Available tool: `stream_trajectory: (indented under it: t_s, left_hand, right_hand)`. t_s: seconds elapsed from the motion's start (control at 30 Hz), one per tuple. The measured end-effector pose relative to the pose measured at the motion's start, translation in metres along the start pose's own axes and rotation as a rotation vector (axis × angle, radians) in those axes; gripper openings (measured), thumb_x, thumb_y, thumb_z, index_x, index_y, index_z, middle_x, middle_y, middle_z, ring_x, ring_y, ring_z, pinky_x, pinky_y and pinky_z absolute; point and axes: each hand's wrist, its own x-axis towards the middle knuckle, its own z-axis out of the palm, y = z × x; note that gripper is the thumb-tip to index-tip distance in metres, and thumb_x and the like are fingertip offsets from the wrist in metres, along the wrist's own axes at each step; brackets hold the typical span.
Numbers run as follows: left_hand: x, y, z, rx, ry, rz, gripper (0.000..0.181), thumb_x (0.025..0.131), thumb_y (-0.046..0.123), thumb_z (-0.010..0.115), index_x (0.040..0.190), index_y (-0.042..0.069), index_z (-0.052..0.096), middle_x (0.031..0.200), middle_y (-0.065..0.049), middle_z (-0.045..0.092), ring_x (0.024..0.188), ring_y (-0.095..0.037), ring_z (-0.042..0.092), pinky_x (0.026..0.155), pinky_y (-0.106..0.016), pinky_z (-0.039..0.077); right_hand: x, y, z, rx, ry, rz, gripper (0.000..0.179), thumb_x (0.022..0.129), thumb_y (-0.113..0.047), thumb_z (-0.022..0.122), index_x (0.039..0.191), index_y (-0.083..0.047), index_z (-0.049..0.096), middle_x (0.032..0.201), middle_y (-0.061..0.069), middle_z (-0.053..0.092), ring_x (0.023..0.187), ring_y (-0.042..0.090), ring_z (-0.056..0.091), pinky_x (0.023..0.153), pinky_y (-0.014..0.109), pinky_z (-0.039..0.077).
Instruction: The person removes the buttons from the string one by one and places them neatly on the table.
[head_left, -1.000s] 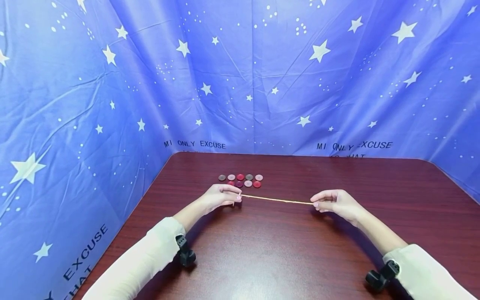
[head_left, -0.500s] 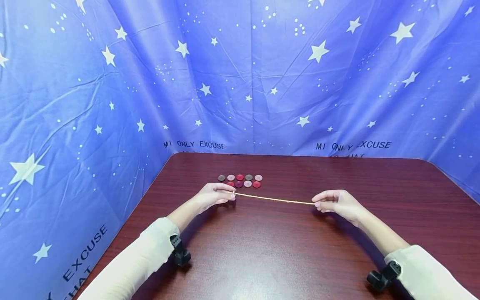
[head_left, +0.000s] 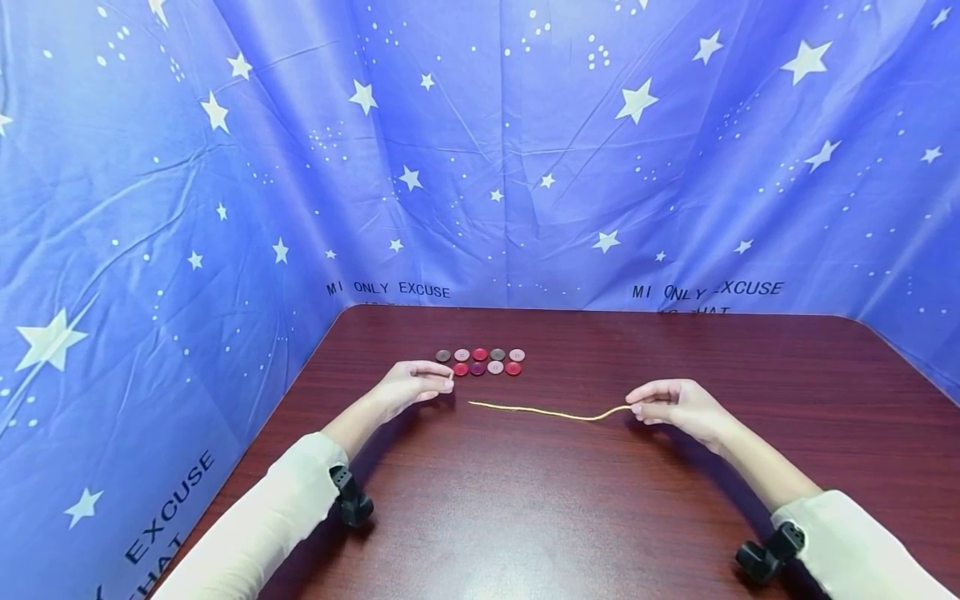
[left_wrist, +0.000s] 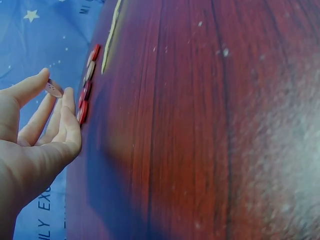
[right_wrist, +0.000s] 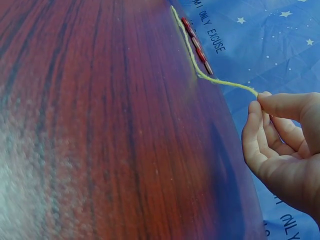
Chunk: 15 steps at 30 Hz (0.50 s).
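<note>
My left hand (head_left: 408, 389) pinches a pale pink button (left_wrist: 53, 89) between thumb and fingertip, just above the table near the left of the button rows. Part of that button is covered by the fingers. My right hand (head_left: 684, 410) pinches one end of a yellow string (head_left: 551, 412) between thumb and forefinger. From there the string dips and runs left, its other end free, short of my left hand. Behind the string, red, purple, pink and grey-brown buttons lie flat in two rows, among them a purple button (head_left: 477, 369) and a red button (head_left: 513, 368).
The dark red-brown wooden table (head_left: 510, 492) reaches back to a blue star-printed curtain (head_left: 480, 150), which hangs along its rear and sides. A black wrist camera (head_left: 351, 497) sits on the left sleeve, another black camera (head_left: 768, 553) on the right one.
The string was taut between both hands. Its left end has come free of my left hand and the string has sagged. My left hand has moved left; the right has hardly moved.
</note>
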Motion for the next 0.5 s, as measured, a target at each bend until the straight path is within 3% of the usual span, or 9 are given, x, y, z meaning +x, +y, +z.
stream_trajectory:
  t_s: [0.17,0.3,0.5]
  left_hand:
    - [0.005,-0.001,-0.006,-0.003,0.07,-0.026,0.036,0.082,0.009,0.072,0.117,-0.001,0.064,0.091,0.007,0.072,0.085,-0.002,0.066,0.087,-0.025,0.055]
    - [0.011,-0.001,-0.01,-0.024,0.135,-0.023,0.036,0.08,0.01,0.076,0.113,0.0,0.066,0.087,0.009,0.073,0.082,-0.001,0.066,0.081,-0.022,0.056]
    - [0.021,-0.004,-0.014,-0.128,0.176,-0.001,0.041,0.081,-0.002,0.072,0.119,-0.011,0.059,0.079,0.005,0.074,0.074,-0.002,0.069,0.075,-0.021,0.059]
  right_hand:
    - [0.0,0.001,0.0,0.0,-0.002,0.004,0.031,0.088,-0.004,0.064,0.109,0.019,0.058,0.083,-0.011,0.073,0.075,0.003,0.067,0.069,0.023,0.058]
    - [0.0,0.002,0.0,0.003,0.0,0.003,0.027,0.088,-0.004,0.064,0.107,0.015,0.062,0.083,-0.011,0.073,0.076,0.003,0.067,0.069,0.023,0.058]
    - [0.0,0.003,0.0,0.016,-0.002,-0.011,0.019,0.088,-0.003,0.064,0.104,0.007,0.066,0.084,-0.011,0.073,0.075,0.003,0.067,0.069,0.024,0.058]
